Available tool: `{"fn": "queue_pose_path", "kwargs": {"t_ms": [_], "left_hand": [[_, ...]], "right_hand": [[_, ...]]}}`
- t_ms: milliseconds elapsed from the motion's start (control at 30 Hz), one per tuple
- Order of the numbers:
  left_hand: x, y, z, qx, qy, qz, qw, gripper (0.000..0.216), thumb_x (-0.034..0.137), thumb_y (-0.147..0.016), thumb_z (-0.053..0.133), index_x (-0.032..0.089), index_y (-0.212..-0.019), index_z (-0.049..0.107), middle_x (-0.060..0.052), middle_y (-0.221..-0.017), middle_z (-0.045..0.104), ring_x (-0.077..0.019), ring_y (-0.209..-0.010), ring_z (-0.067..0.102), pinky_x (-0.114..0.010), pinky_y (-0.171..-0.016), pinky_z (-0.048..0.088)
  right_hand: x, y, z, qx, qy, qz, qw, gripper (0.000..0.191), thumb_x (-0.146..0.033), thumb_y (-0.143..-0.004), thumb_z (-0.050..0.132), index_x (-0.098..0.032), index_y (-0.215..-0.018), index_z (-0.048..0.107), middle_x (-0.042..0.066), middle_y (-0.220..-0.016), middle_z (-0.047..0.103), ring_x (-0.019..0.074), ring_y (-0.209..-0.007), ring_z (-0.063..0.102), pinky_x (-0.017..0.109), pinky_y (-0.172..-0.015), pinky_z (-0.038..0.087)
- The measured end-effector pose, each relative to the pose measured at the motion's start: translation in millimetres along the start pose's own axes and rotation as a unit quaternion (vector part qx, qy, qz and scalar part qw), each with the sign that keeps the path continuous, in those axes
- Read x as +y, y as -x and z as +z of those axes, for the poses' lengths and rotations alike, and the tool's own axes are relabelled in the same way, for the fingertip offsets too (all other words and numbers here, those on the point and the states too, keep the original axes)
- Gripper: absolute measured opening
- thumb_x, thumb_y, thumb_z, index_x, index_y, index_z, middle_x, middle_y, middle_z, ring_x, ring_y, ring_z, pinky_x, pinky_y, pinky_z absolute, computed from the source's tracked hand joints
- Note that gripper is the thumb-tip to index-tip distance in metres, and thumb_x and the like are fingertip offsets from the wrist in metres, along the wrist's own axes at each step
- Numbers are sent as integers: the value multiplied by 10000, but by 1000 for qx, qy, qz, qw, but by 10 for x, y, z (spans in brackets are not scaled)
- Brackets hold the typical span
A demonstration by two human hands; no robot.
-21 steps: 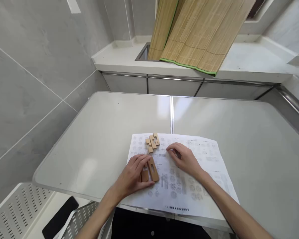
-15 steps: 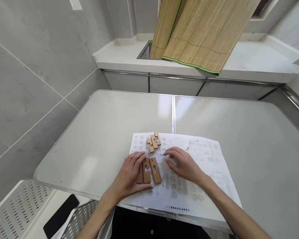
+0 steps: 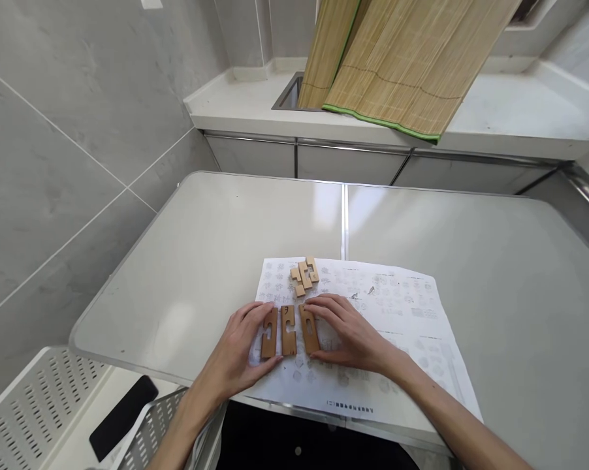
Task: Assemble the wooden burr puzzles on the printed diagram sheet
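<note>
Three brown, notched wooden puzzle pieces lie side by side on a printed paper sheet. My left hand (image 3: 236,346) spans the left puzzle piece (image 3: 270,334), fingertips at its far end and thumb at its near end. The middle puzzle piece (image 3: 288,333), marked with a number, lies untouched. At the right puzzle piece (image 3: 309,331), which has a long slot, my right hand (image 3: 350,334) has its fingers on the top end and the thumb at the bottom, partly hiding the number. Beyond them sits a cluster of lighter wooden puzzle pieces (image 3: 304,275).
The printed sheet (image 3: 412,352) lies across the folding table (image 3: 471,248) near its front edge. A black phone (image 3: 123,418) and white perforated baskets (image 3: 34,405) are at the lower left. Behind the table, a bamboo mat (image 3: 397,72) leans over a counter with a sink.
My right hand has moved left onto the slotted piece. My left hand has shifted left with the left piece, and the three pieces now stand apart with gaps between them.
</note>
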State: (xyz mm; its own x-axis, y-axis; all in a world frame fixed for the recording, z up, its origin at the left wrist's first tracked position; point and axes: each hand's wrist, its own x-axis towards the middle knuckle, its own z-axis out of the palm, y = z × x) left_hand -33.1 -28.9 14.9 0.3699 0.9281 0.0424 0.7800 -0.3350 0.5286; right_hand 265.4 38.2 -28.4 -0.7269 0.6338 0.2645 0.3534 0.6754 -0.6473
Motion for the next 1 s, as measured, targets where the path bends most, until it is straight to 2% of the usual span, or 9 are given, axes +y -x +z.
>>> {"fn": "queue_pose_path", "kwargs": {"t_ms": [100, 200, 300, 367, 567, 667, 800, 900, 1000], "left_hand": [[9, 31, -47, 1, -28, 4, 1000, 838, 394, -950, 728, 316, -1646, 268, -140, -1616, 454, -388, -1513, 406, -592, -1213, 448], [40, 69, -58, 12, -41, 1, 999, 700, 376, -953, 717, 291, -1568, 394, -138, -1591, 468, -376, -1496, 410, -567, -1191, 463], [134, 64, 5, 58, -53, -1, 997, 307, 348, -982, 687, 253, -1263, 611, -133, -1438, 560, -354, -1396, 484, -522, -1091, 525], [229, 25, 76, 82, -70, -3, 994, 146, 342, -1000, 674, 222, -1076, 643, -133, -1313, 600, -340, -1309, 527, -496, -1024, 544], [466, -174, 252, 106, -142, -12, 984, 307, 408, -877, 809, 167, -966, 643, -176, -1243, 618, -388, -1223, 538, -537, -979, 527], [497, -248, 289, 112, -164, -19, 980, 220, 319, -868, 777, 158, -932, 641, -184, -1214, 620, -395, -1206, 537, -532, -963, 524], [474, -285, 319, 111, -178, -16, 978, 94, 219, -943, 653, 148, -1004, 660, -190, -1251, 623, -392, -1227, 529, -520, -946, 520], [464, -271, 318, 115, -150, -18, 982, 97, 228, -1007, 590, 163, -1003, 661, -171, -1247, 646, -366, -1194, 544, -498, -934, 510], [494, -230, 271, 125, -51, -62, 989, 182, 295, -1055, 538, 189, -957, 647, -134, -1180, 669, -325, -1135, 563, -455, -927, 496]], "right_hand": [[13, 4, -4, 10, 2, 7, 1000, 840, -438, -899, 811, -287, -1599, 372, 164, -1535, 559, 384, -1399, 537, 611, -1123, 519], [9, 8, -14, 15, 4, 15, 1000, 818, -431, -899, 815, -276, -1579, 387, 174, -1533, 555, 380, -1395, 543, 596, -1119, 526], [9, 9, -18, 23, 6, 14, 1000, 815, -435, -897, 820, -277, -1571, 391, 182, -1524, 558, 380, -1386, 559, 597, -1104, 537], [15, 7, -15, 29, 9, 10, 999, 822, -444, -893, 823, -277, -1572, 391, 186, -1513, 565, 382, -1375, 574, 603, -1084, 550], [38, 12, 1, 50, 9, 9, 999, 800, -450, -896, 820, -273, -1558, 408, 190, -1514, 555, 383, -1366, 584, 609, -1071, 567], [53, 18, 3, 68, -4, 16, 998, 782, -432, -905, 818, -280, -1554, 408, 184, -1520, 541, 378, -1390, 568, 599, -1074, 575], [56, 16, -2, 89, -20, 11, 996, 767, -422, -901, 821, -273, -1539, 422, 184, -1512, 544, 371, -1399, 567, 588, -1064, 588], [39, 4, -18, 112, -46, 10, 993, 771, -469, -877, 839, -269, -1512, 450, 185, -1488, 566, 372, -1380, 584, 583, -1049, 594], [26, -6, -54, 150, -112, 27, 982, 773, -514, -826, 880, -278, -1460, 508, 180, -1477, 580, 340, -1241, 657, 548, -999, 612]]}}
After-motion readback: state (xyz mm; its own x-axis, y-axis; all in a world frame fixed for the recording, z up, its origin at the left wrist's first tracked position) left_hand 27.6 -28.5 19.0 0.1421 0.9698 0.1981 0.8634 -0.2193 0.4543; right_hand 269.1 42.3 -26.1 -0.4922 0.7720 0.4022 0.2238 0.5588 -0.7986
